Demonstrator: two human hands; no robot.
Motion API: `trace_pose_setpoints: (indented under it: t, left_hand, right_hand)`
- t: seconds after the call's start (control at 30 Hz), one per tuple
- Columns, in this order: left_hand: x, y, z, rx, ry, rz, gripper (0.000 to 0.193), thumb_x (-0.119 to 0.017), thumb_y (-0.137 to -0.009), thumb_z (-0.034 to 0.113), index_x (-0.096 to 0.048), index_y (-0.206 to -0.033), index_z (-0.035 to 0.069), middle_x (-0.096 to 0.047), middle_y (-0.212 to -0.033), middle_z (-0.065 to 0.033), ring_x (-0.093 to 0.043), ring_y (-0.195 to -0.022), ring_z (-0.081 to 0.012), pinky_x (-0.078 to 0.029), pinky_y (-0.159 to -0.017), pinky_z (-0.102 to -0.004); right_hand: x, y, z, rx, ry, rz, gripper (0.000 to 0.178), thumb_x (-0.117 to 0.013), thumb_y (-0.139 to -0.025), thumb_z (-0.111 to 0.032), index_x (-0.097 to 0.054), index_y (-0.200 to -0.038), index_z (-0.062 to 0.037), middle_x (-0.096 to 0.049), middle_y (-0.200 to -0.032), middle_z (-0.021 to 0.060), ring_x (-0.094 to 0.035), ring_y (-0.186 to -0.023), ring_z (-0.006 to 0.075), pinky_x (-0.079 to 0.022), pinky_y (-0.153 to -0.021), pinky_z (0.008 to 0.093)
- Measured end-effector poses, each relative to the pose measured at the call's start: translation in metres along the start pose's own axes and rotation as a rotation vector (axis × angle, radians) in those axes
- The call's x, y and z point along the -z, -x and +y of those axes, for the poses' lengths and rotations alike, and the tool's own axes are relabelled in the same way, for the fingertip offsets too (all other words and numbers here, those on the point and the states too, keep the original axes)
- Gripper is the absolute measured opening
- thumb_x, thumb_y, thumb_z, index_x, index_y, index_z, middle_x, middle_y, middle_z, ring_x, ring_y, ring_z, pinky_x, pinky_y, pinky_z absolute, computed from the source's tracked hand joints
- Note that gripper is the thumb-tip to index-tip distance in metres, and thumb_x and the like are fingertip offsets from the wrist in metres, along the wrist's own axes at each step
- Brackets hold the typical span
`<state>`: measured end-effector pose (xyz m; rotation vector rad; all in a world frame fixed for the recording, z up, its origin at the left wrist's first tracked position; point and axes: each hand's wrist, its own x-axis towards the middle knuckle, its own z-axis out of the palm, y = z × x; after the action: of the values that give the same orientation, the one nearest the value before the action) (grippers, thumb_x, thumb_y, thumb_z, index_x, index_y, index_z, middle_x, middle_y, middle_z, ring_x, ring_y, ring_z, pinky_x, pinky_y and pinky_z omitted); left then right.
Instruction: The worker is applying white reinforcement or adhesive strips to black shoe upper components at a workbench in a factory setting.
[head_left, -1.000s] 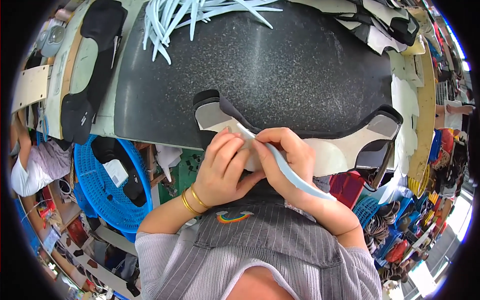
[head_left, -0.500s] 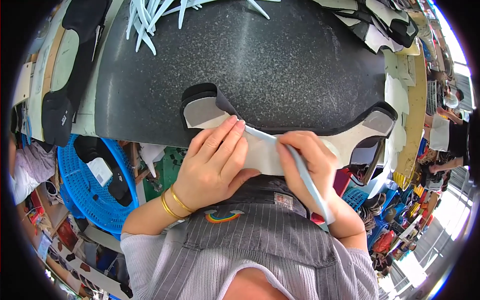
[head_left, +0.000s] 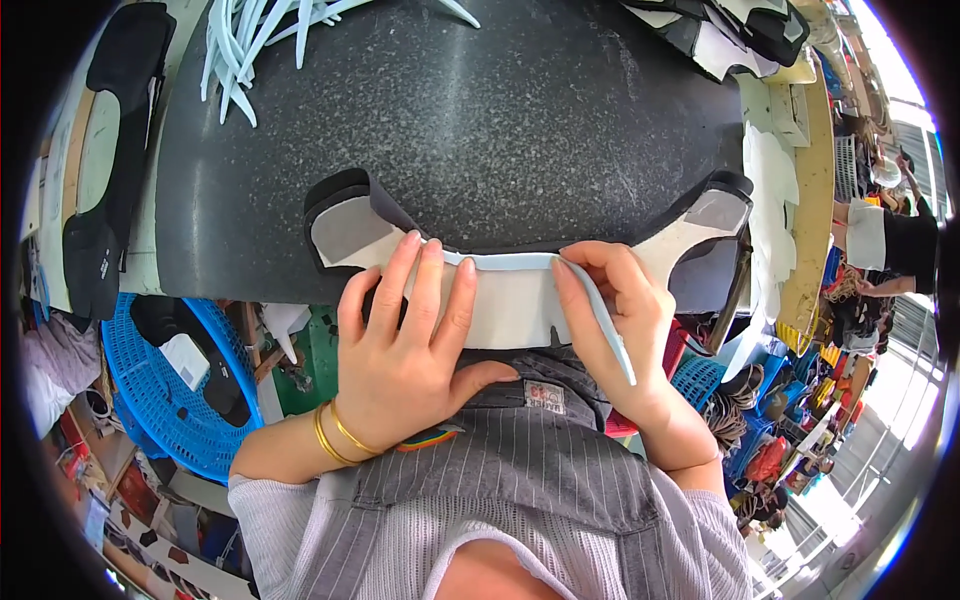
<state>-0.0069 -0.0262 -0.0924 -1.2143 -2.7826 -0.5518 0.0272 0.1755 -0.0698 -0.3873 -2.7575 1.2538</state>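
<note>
Nearest to me is my striped apron [head_left: 500,455], and just beyond it a pale cloth piece [head_left: 505,305] with black edging lies across the near side of the dark board [head_left: 470,140], close in, probably so that both arms stay bent and easy. My left hand [head_left: 405,345] grips nothing: its fingers are spread, with the tips resting on the light blue strip [head_left: 515,262] along the cloth's curved far edge, which seems to keep that end from shifting. My right hand [head_left: 630,315] pinches the same strip between thumb and forefinger, its loose tail lying back over my palm (a handy way, I think, to leave the edge in plain sight). Off to my left, lower down, is a blue basket [head_left: 200,440] with black pieces in it. At the board's far side, a heap of strips [head_left: 235,55] sits to the left and a stack of pieces [head_left: 725,40] to the right, both apparently set back to leave working room.
</note>
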Motion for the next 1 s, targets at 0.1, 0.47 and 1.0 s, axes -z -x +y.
trace_pose_setpoints:
  t: [0.1,0.47,1.0]
  left_hand:
    - [-0.01,0.001,0.021,0.019,-0.064,0.033,0.076,-0.06,-0.083,0.06,-0.058,-0.128,-0.002,-0.052,-0.136,-0.0164,-0.048,-0.128,-0.0332,-0.033,-0.101,-0.0452]
    - [-0.013,-0.032,0.021,-0.221,0.051,-0.021,0.078,-0.056,-0.079,0.064,-0.058,-0.127,0.001,-0.058,-0.132,-0.0146,-0.055,-0.119,-0.0218,-0.038,-0.097,-0.0405]
    - [-0.032,-0.06,0.062,-0.226,0.014,0.016,0.09,-0.052,-0.081,0.067,-0.056,-0.124,-0.011,-0.055,-0.128,-0.019,-0.051,-0.121,-0.0303,-0.039,-0.101,-0.0406]
  right_hand:
    - [0.0,-0.004,-0.001,0.004,0.039,-0.039,0.011,-0.066,-0.087,-0.007,-0.061,-0.096,-0.0033,-0.063,-0.084,0.0132,-0.064,-0.067,0.0303,-0.051,-0.06,0.0378]
    - [0.029,0.008,0.021,0.081,0.049,0.101,0.012,-0.07,-0.082,-0.001,-0.067,-0.094,-0.0023,-0.067,-0.087,0.0121,-0.069,-0.077,0.0262,-0.054,-0.068,0.0326]
    - [0.025,-0.013,0.045,-0.126,-0.072,0.111,0.014,-0.072,-0.083,-0.004,-0.062,-0.091,-0.0008,-0.064,-0.082,0.0093,-0.061,-0.063,0.0108,-0.047,-0.052,0.0233]
